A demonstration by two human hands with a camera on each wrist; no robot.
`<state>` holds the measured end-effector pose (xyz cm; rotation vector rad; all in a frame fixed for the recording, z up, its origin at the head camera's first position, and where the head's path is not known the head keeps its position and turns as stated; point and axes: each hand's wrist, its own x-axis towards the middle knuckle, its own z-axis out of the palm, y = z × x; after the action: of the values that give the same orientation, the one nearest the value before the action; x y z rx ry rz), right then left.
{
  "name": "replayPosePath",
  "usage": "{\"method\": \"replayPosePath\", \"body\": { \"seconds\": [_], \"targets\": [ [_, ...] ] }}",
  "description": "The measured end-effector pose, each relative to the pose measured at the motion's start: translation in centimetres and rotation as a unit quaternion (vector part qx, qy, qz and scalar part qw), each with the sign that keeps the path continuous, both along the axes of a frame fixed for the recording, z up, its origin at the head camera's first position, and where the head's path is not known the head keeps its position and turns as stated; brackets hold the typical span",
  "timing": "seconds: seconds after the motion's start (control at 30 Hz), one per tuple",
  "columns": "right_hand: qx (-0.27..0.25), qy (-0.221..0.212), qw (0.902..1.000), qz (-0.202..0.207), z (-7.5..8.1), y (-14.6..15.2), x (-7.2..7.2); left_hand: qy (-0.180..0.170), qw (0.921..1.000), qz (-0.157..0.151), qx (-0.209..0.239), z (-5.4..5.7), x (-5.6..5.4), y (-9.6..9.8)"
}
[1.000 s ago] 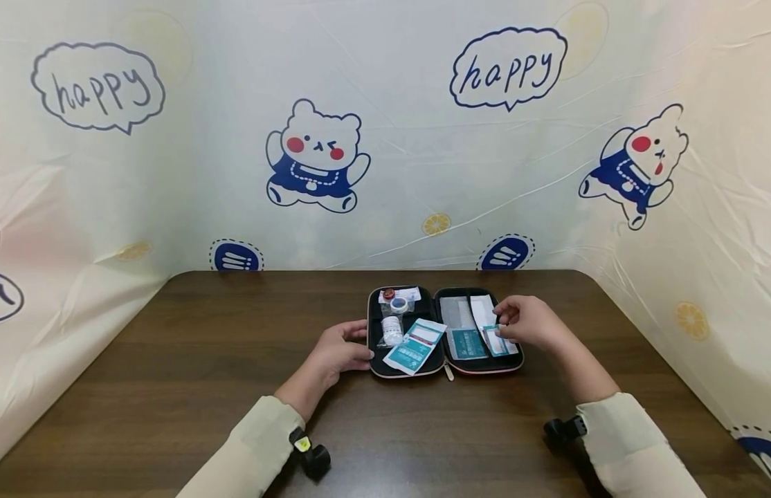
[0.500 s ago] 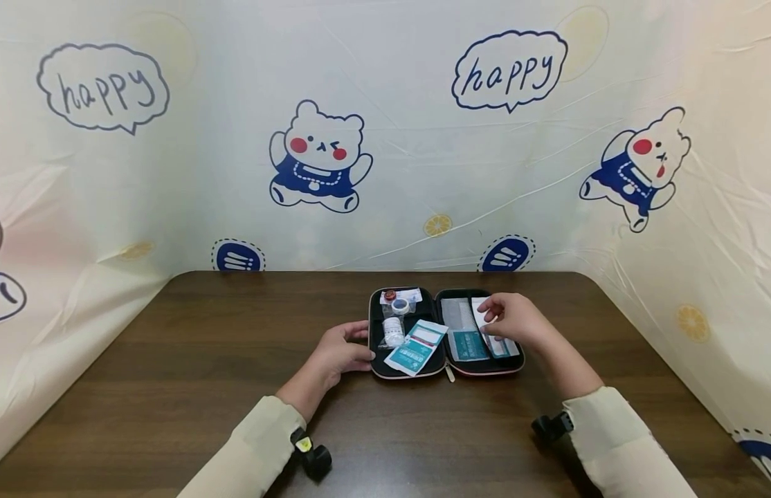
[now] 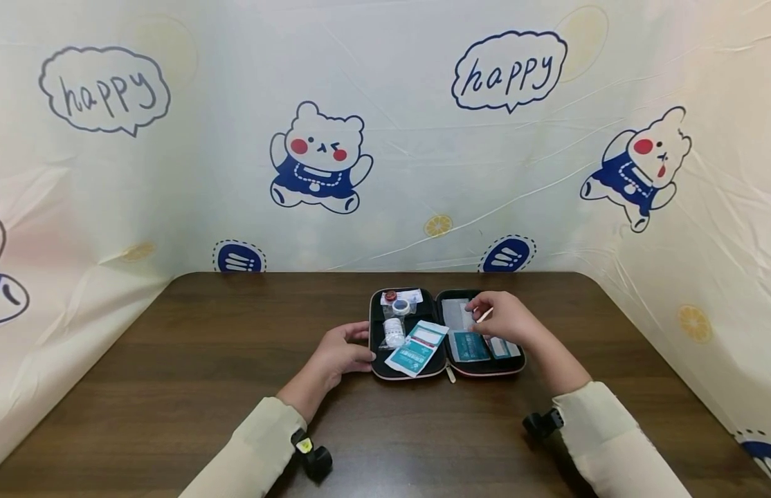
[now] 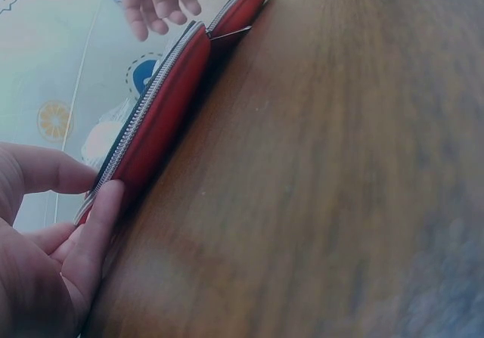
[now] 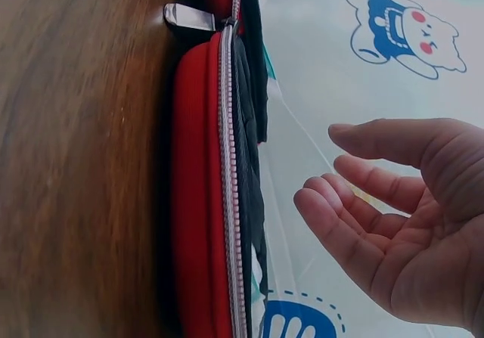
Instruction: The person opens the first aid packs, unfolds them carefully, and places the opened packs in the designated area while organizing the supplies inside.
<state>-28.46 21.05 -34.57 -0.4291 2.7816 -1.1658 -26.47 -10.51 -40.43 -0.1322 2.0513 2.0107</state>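
A zippered case [image 3: 378,366], red outside and black inside, lies unfolded on the table. My left hand [image 3: 336,356] grips its left edge; in the left wrist view the thumb and fingers pinch the zipper rim. Over the right half hovers my right hand [image 3: 506,319], its fingers loosely bent with nothing between them in the right wrist view. Beneath it are a teal-and-white packet [image 3: 469,346] and a smaller packet [image 3: 504,348]. The left half bears a slanted teal-and-white packet [image 3: 416,348], a white bottle [image 3: 394,333] and a small white roll with a blue centre [image 3: 401,307].
A red-capped small item [image 3: 390,296] sits at the case's back left corner. The metal zipper pull [image 3: 450,374] sticks out at the front, between the halves. Brown wooden table [image 3: 174,373] surrounds the case, and a printed curtain [image 3: 398,173] hangs behind and beside it.
My right hand has moved left, from the right-hand pocket of the case toward the middle, its fingers spreading apart. The left hand keeps its grip on the case, which has stayed in place.
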Motion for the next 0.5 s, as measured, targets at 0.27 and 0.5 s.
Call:
{"method": "replayPosePath", "body": {
  "seconds": [0.27,0.5],
  "targets": [
    [-0.007,-0.016,0.9997,0.013,-0.1,-0.9,-0.4,0.000,1.0000,-0.001,-0.001,0.0,0.0,-0.1],
    [-0.051,-0.049,0.9973,0.019,-0.5,-1.6,-0.7,-0.003,1.0000,0.003,-0.003,-0.1,0.0,-0.1]
  ]
}}
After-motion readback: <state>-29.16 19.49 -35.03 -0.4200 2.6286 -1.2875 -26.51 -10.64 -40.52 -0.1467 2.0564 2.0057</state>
